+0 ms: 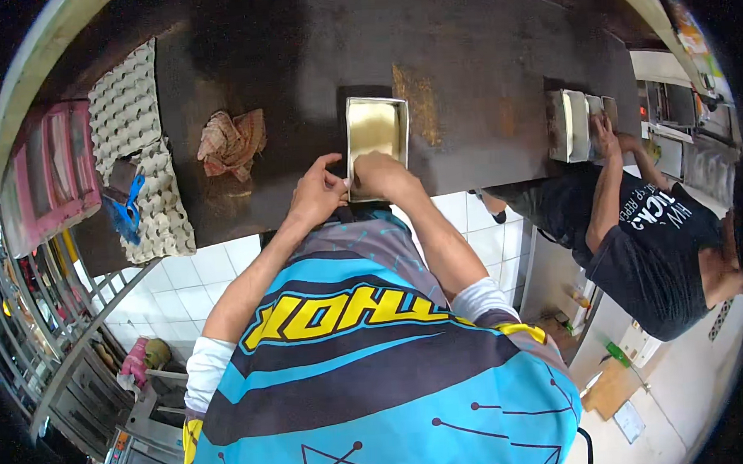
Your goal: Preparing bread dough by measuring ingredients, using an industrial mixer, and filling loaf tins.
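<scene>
A rectangular metal loaf pan [402,119] with a pale golden inside lies in front of me, near the edge of the dark table. My left hand [317,193] is at its near left side, thumb and fingers curled against the wall. Inside the near end of the pan is my right hand [382,178], its fingers bent down and closed. Whatever those fingertips touch or hold is hidden under the hand.
Left on the dark table [322,60] lie a crumpled checked cloth [232,147], grey egg trays [125,102] and a blue-handled brush [130,205]. A pink-framed rack [54,171] stands beyond them. At right, a person in black [654,244] handles several pans [567,124].
</scene>
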### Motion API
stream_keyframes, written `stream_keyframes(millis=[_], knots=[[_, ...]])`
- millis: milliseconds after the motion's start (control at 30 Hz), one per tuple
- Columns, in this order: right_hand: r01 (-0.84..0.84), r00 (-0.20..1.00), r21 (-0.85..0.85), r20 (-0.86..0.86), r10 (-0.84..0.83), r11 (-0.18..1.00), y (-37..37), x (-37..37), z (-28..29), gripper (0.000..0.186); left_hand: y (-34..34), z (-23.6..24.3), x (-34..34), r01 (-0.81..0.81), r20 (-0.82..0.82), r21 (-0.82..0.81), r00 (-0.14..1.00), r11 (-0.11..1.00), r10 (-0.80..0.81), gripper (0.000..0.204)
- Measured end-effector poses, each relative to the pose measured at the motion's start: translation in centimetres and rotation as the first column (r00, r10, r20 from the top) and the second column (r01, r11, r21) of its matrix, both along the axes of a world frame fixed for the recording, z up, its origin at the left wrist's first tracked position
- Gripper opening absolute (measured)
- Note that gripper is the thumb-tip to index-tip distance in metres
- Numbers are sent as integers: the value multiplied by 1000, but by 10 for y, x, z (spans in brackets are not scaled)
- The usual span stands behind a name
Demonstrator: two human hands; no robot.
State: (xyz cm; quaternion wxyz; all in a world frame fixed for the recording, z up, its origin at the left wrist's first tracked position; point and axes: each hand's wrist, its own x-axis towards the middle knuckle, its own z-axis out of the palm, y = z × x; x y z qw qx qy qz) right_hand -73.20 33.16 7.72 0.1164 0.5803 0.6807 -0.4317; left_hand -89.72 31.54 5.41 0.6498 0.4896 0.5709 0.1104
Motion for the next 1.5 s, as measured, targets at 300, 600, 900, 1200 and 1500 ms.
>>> stream_keyframes(millis=[300,600,900,1200,1500], knots=[[-19,999,100,-41,23,995,-7,3,-41,31,-3,-1,2,-48,41,-40,998,998,50,53],[47,999,125,19,-50,991,4,-6,-17,15,3,-1,2,-43,57,4,998,999,42,52],[-48,999,145,6,47,988,10,4,-34,13,-3,0,0,21,-25,39,999,999,-20,55],[-106,993,293,-11,115,950,20,10,-36,12,0,-4,-1,-29,24,-12,999,1000,29,54],[-77,997,263,46,67,962,35,16,-32,15,-3,3,2,-34,-2,23,999,999,34,54]])
